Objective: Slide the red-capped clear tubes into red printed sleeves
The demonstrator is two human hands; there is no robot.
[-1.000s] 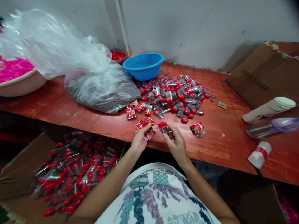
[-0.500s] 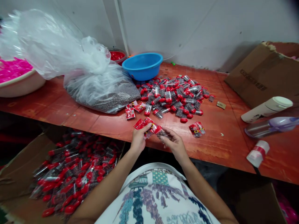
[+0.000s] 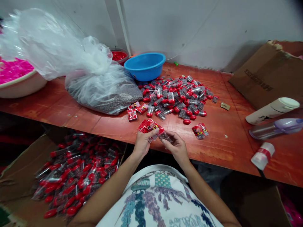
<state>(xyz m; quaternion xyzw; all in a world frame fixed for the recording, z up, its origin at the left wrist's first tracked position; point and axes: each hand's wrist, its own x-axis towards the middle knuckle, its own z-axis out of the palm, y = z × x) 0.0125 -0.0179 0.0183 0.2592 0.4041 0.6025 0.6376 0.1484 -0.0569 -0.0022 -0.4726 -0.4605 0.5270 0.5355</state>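
Observation:
My left hand (image 3: 142, 143) is closed on several red printed packets (image 3: 148, 125) with clear parts, fanned above the table's front edge. In my right hand (image 3: 177, 145) is a small clear container with a red cap and dark beads (image 3: 165, 136), pinched between thumb and fingers. Its capped end meets the packets, and whether it is inside one I cannot tell. Just beyond my hands lies a pile of similar red-capped containers (image 3: 170, 97). A few red packets (image 3: 132, 114) rest left of the pile, and more printed packets (image 3: 200, 130) lie to the right.
A knotted plastic bag of dark beads (image 3: 113, 97) and a blue basin (image 3: 145, 66) stand behind. Below left, an open carton (image 3: 16, 183) holds many containers. At right are a tilted cardboard box (image 3: 258, 75), a white flask (image 3: 272, 111) and a purple-lidded bottle (image 3: 274, 129).
My right hand has brought the red-capped container leftward, from apart to against the packets. My left thumb has shifted slightly right over the packets.

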